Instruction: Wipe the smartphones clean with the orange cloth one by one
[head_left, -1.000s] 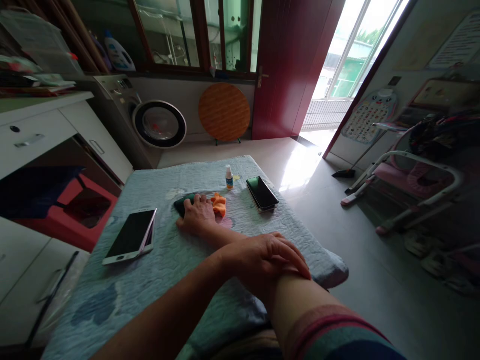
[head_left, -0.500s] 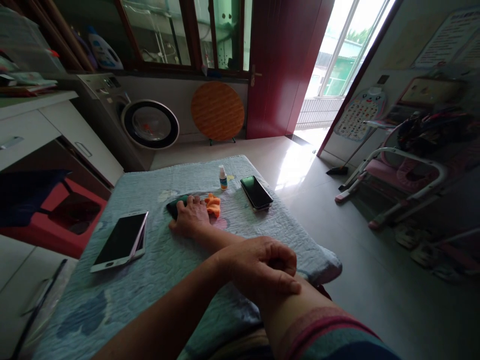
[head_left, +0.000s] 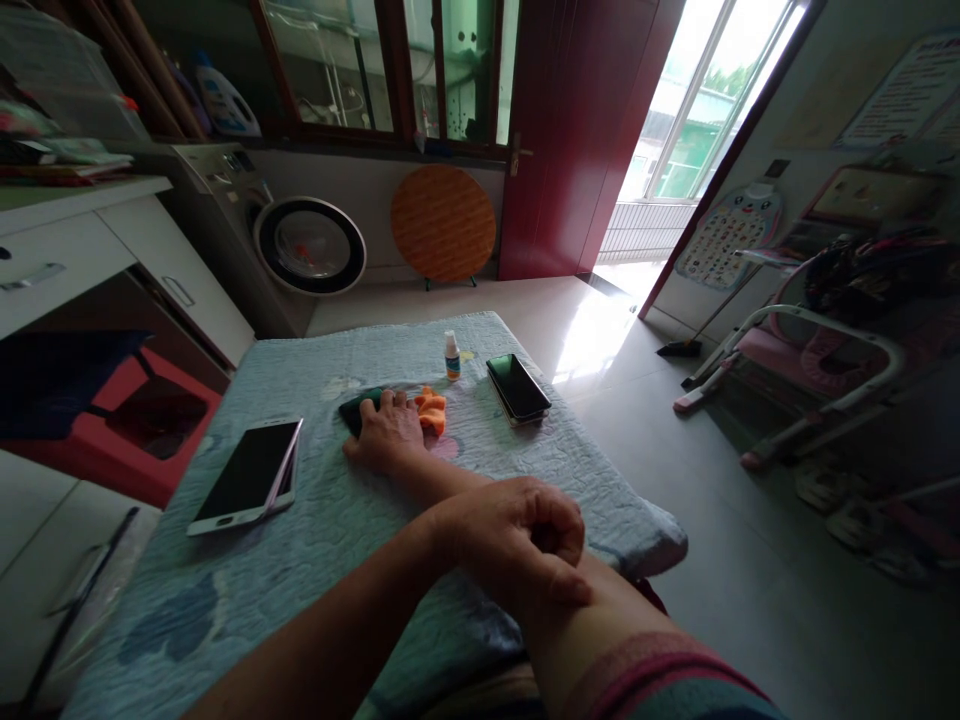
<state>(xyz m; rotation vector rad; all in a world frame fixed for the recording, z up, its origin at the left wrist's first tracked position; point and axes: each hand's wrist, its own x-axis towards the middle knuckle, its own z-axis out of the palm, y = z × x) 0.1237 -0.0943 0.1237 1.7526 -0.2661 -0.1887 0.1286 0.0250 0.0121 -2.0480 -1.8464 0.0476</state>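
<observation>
My right hand (head_left: 390, 432) rests over a dark phone (head_left: 354, 412) on the bed-like quilted cover, its fingers bent across the phone and its thumb at the near side. Much of the phone is hidden under the palm. Just right of those fingers lies a crumpled orange cloth (head_left: 431, 410). My left arm crosses over the right one, and my left hand (head_left: 517, 540) sits on the right forearm with curled fingers and nothing visible in them. A small white-capped spray bottle (head_left: 452, 358) stands upright beyond the cloth.
Stacked phones (head_left: 519, 388) lie near the right edge of the quilted cover (head_left: 315, 570). A white phone (head_left: 244, 475) leans on another at left. Around are a red stool (head_left: 172, 460), a washing machine (head_left: 225, 235), a round folding table (head_left: 442, 222) and a pink chair (head_left: 772, 345).
The whole view has shifted slightly, moving the room a little to the right. My left fingers have curled and the thumb has drawn back slightly along the forearm. My right hand stays on the phone.
</observation>
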